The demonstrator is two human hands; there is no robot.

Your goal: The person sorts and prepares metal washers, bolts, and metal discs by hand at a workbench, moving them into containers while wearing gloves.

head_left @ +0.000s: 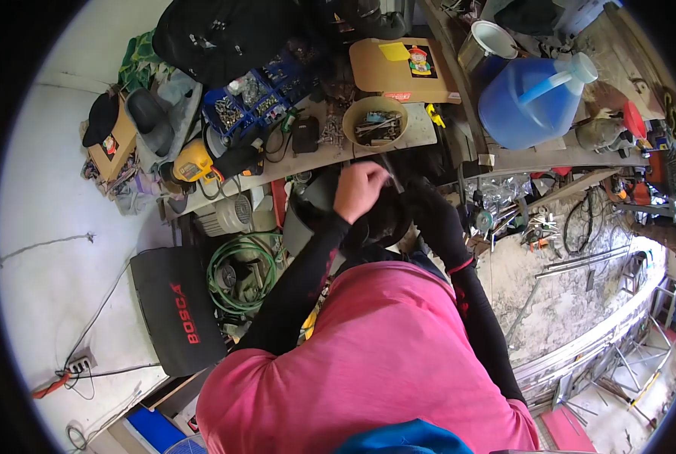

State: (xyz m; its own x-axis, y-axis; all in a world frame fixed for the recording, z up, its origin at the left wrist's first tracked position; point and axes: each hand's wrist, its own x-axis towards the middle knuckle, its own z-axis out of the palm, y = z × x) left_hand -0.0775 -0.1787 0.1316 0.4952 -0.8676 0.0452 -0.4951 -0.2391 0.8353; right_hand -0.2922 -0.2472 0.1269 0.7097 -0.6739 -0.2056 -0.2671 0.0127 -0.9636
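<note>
Bare and below the shelf edge, my left hand (361, 191) has its fingers curled together near a thin metal piece (392, 172); what they pinch, if anything, is too small to make out. Close on its right is my right hand (429, 212), in a dark glove, near the lower end of that piece. Its fingers blend into the dark background. Under both hands lies a dark, rounded container or bin (380, 219). Just above them on the shelf stands a round tub (374, 122) holding small metal parts.
Along the shelf (323, 160) are a yellow power tool (194, 161), blue trays of screws (256, 98) and a cardboard box (368, 68). A blue jug (531, 102) stands at the right. Below left are a green hose (221, 284) and a black BOSCA panel (173, 310).
</note>
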